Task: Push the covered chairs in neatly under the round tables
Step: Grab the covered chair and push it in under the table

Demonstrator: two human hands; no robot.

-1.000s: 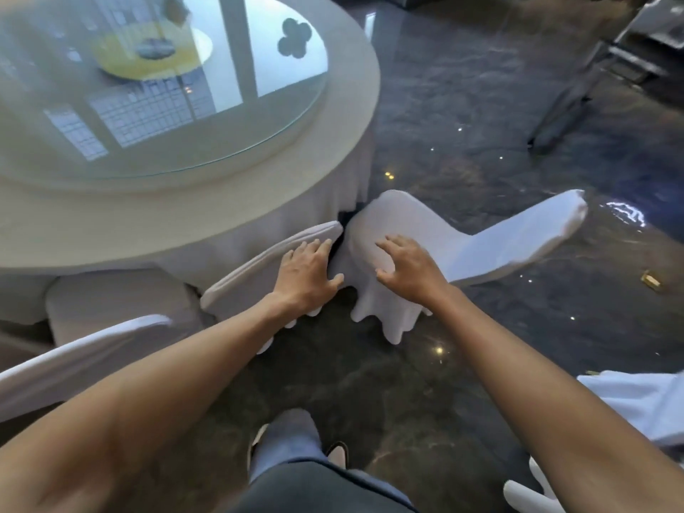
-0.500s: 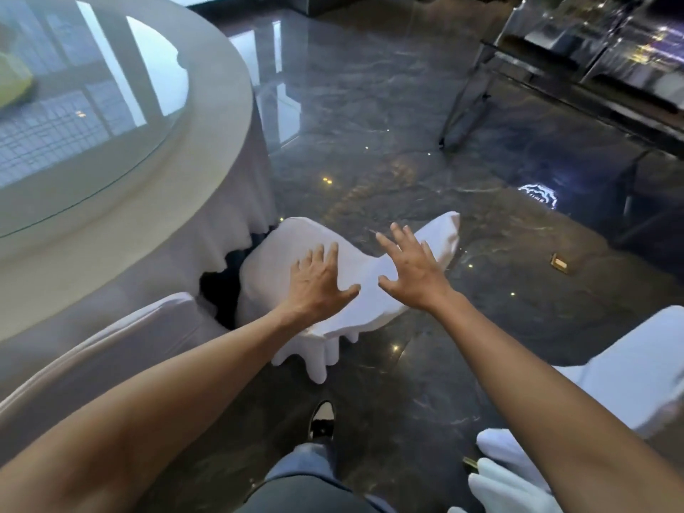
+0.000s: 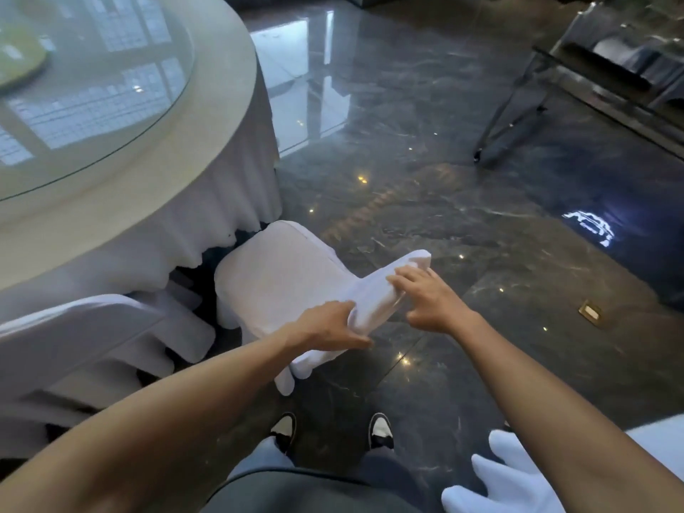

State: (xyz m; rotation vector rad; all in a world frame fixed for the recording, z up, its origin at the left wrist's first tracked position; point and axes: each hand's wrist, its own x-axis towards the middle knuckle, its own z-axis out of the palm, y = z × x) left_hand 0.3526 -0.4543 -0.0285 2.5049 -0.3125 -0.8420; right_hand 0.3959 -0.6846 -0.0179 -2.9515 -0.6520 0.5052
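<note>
A white-covered chair (image 3: 281,283) stands at the right side of the round table (image 3: 148,201), its seat front touching the hanging tablecloth. My left hand (image 3: 329,325) grips the near end of the chair's backrest top. My right hand (image 3: 425,298) rests on the backrest's far end, fingers curled over the cloth. A second covered chair (image 3: 74,349) stands to the left, tucked against the table.
The table has a glass turntable (image 3: 85,94) on top. Dark polished marble floor (image 3: 444,172) spreads to the right. A metal-framed stand (image 3: 518,116) is at the upper right. Another white chair cover (image 3: 518,479) lies at the bottom right, and a brass floor socket (image 3: 591,312) sits nearby.
Both hands have come off the chair seat and moved back onto the top of its backrest, taking hold of it. The view has shifted right along the table.
</note>
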